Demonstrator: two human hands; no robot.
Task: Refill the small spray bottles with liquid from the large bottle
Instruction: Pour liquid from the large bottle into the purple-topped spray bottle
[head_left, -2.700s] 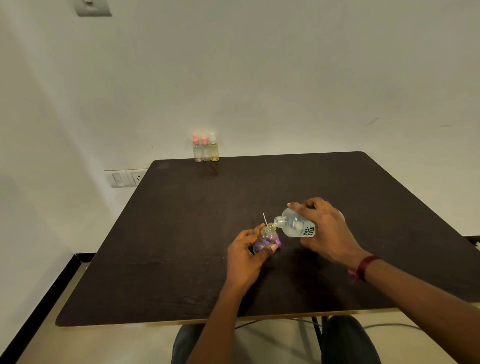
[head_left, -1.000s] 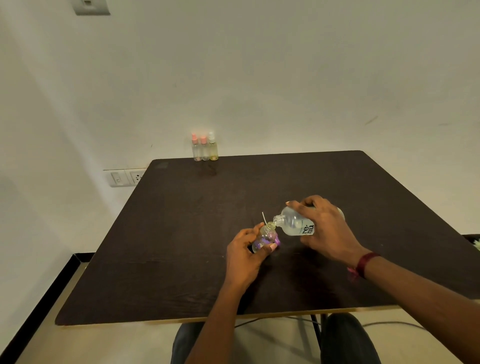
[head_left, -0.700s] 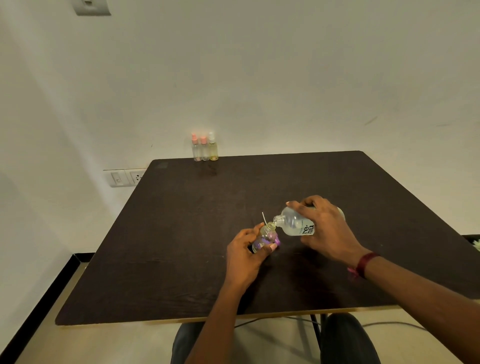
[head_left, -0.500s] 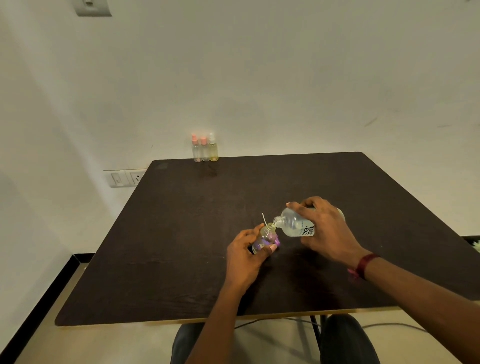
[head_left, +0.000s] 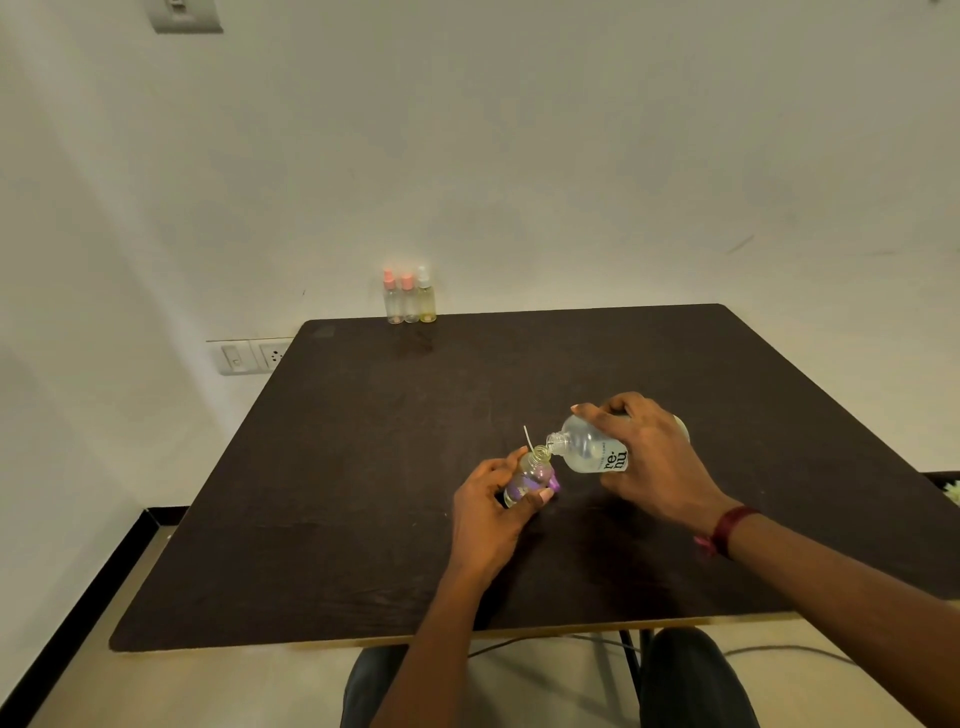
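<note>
My left hand (head_left: 488, 512) grips a small clear bottle with a purple label (head_left: 530, 475), uncapped and tilted, near the middle of the dark table (head_left: 363, 467). My right hand (head_left: 649, 462) holds the large clear bottle (head_left: 589, 449) tipped on its side, its open neck touching the small bottle's mouth. A thin white dip tube (head_left: 528, 439) sticks up just behind the small bottle; its cap is hidden. Three small spray bottles (head_left: 409, 297) stand in a row at the table's far edge, two with pink caps and one with a white cap.
The table's near edge (head_left: 415, 639) runs just above my knees. A white wall stands right behind the far edge, with a switch and socket plate (head_left: 252, 356) at the left. A cable lies on the floor under the table.
Both hands and both bottles stay in the same pouring pose; only the view shifts very slightly.
</note>
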